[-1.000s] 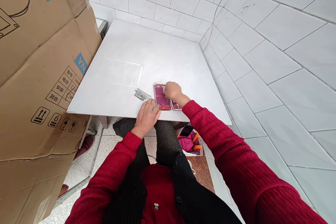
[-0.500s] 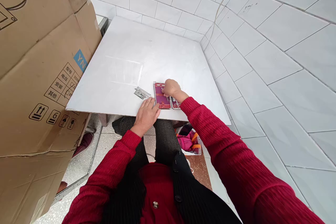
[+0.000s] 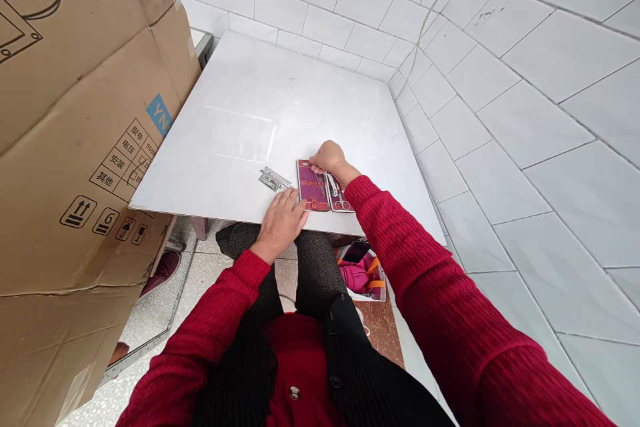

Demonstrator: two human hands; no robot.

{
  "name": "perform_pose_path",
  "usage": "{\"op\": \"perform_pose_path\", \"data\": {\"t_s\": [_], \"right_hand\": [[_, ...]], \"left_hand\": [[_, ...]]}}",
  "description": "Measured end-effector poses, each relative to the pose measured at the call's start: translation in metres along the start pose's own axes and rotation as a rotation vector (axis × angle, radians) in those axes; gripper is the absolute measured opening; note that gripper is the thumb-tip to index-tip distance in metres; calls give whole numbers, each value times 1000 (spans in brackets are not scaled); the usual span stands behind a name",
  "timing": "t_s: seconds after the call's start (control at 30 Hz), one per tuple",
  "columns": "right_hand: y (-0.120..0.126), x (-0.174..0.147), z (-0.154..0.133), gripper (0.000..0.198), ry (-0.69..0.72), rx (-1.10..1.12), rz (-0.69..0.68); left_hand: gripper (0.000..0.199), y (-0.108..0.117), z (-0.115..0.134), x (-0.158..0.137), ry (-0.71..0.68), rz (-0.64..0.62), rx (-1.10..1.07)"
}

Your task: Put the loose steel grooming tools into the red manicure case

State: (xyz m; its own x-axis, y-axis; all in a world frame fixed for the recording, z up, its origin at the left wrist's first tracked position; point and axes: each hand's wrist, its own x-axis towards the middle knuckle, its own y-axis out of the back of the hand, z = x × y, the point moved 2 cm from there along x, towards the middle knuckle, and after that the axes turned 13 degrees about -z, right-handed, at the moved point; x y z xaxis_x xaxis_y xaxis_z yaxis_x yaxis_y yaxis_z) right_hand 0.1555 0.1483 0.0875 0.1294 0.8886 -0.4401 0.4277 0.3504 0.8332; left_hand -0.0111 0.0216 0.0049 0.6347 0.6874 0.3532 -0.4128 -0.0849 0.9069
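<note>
An opened manicure case (image 3: 313, 187) with a purple-red lining lies near the front edge of the white table. In its right half I see small scissors (image 3: 341, 203) and a nail clipper (image 3: 333, 185). My left hand (image 3: 281, 220) lies flat at the case's lower left corner, fingers stretched out. Over the upper part of the case is my right hand (image 3: 329, 159), its fingers pinched together at the lining; whatever is between them is hidden. Left of the case lie several slim metal tools (image 3: 275, 178), close to my left fingertips.
The white table (image 3: 240, 93) meets tiled walls (image 3: 320, 20) at the back and right. A large cardboard box (image 3: 100, 113) stands along its left side. Below the front edge sits a bag (image 3: 365, 273) with pink and orange things. A shoe (image 3: 164, 270) shows beneath the box.
My right hand has moved up toward the top of the case, uncovering more of the nail clipper and scissors. My left hand stays at the case's corner. The view has shifted slightly.
</note>
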Motion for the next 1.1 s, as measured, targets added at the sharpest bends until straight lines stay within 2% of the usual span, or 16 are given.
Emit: {"op": "perform_pose_path", "data": {"t_s": [0.1,0.17,0.4,0.5,0.63,0.7,0.8,0.93,1.1], "right_hand": [[2,2,-10,22,7,96,-79],[1,1,-23,21,51,70,-87],[-29,-6,-79,16,246,-354,-71],[-38,-11,-88,19,327,-407,-101],[-19,-18,-68,21,372,-277,-122],[-2,-20,-44,23,279,-262,-40],[15,-23,-8,22,84,-310,2],[9,-27,15,20,-27,-351,-13],[-9,-31,7,25,-50,-447,78]], "left_hand": [[28,0,0,0,-1,7,13],[28,0,0,0,-2,9,20],[26,-1,0,-1,7,20,20],[26,1,0,-1,3,19,25],[27,2,0,0,1,19,17],[27,2,0,0,1,12,4],[28,1,0,0,3,2,-12],[28,1,0,0,3,-8,-21],[28,1,-1,0,1,-3,13]]}}
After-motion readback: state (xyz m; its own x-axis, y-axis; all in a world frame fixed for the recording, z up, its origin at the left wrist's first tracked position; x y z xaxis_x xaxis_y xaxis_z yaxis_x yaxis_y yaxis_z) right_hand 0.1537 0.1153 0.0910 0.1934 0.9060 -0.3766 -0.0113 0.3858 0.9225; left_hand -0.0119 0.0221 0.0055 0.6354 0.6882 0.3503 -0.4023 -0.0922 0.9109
